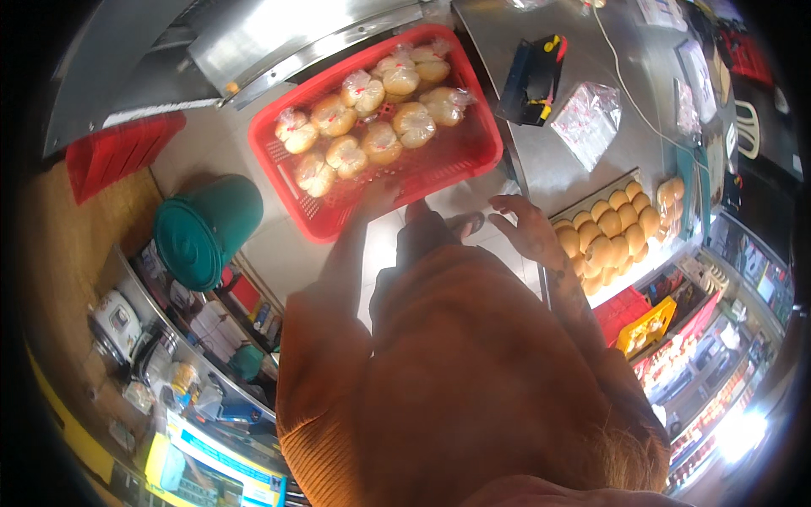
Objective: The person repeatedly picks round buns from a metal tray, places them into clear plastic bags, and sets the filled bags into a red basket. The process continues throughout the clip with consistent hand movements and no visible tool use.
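A red plastic basket [460, 165] stands in front of me, tilted in the view. Two rows of round bread buns in clear, tied bags [382, 142] lie inside it. My left hand [384, 196] is at the basket's near wall; its fingers are blurred, so whether they grip the wall does not show. Over the edge of the steel table my right hand [528, 228] is held with fingers apart and nothing in them. Close to its right, brown unwrapped buns [610, 226] sit packed together on a tray.
On the steel table [541, 156] are a dark blue tape dispenser [534, 80], clear plastic bags [589, 122] and a white cord [623, 72]. A green lidded bin [190, 245] and a red crate [122, 152] stand left. A yellow crate [646, 327] is at the right.
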Available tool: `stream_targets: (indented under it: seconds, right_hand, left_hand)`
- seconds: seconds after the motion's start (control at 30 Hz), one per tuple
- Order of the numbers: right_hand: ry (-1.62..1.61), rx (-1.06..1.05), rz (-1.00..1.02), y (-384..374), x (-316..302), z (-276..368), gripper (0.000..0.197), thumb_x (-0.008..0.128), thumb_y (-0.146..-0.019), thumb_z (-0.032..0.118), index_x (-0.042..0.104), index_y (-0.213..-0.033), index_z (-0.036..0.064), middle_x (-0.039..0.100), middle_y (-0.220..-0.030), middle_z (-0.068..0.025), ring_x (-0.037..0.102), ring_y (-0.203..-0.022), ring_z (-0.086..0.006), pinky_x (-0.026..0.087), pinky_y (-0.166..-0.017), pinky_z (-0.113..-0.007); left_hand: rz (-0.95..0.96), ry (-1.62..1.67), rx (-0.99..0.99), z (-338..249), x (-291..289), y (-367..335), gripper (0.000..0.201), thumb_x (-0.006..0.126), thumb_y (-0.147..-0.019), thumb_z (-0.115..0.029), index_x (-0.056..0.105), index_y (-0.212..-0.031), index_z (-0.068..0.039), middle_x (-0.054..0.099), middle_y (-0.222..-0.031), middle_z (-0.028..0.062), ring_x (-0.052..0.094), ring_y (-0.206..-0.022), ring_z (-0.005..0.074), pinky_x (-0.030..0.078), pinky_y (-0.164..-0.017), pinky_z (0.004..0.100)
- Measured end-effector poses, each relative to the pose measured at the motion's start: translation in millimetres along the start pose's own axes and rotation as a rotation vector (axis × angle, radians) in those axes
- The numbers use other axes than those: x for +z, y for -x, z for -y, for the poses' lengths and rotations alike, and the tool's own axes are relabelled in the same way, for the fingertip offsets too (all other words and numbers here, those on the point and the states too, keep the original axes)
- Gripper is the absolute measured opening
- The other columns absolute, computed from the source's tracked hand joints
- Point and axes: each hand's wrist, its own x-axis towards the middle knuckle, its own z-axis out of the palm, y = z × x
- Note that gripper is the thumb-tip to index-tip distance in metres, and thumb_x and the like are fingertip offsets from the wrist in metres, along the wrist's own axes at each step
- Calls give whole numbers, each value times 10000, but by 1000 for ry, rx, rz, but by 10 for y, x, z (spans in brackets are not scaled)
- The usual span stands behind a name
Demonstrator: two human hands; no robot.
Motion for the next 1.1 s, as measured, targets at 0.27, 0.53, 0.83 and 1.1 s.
stream_targets:
  seconds: [0.27,0.53,0.83,1.1]
  right_hand:
    - [-133,338,-584,-452,-176,-1432,438,693,-1016,200,657,-1421,37,724,-1308,-230,713,-1209,-370,558,-1071,-438]
    - [529,293,-685,-887,-484,-2311,609,613,-957,126,537,-1561,102,554,-1561,-168,525,-1424,-375,498,-1158,-512]
    - [577,285,-572,-896,-859,-2288,382,607,-1000,148,695,-1371,148,740,-1306,-77,686,-1231,-323,605,-1006,-469]
    - [433,442,-591,-705,-971,-2138,161,735,-957,260,787,-1086,178,776,-1067,-101,713,-1136,-308,611,-905,-468]
  left_hand:
    - [-113,63,62,-216,53,-466,582,654,-1057,-443,628,-1409,20,713,-1308,302,648,-1308,448,489,-1120,494]
    - [-118,18,687,-1886,1249,62,278,733,-974,-152,748,-1246,-93,718,-1189,159,684,-1165,360,549,-1007,479]
    - [-234,-481,1039,-3374,2131,-1498,590,714,-971,-206,560,-1540,-173,528,-1568,116,539,-1404,340,403,-1189,547]
    - [-110,-709,1157,-3331,2265,-1812,571,665,-1053,-360,531,-1606,-305,368,-1727,82,432,-1533,333,330,-1280,571]
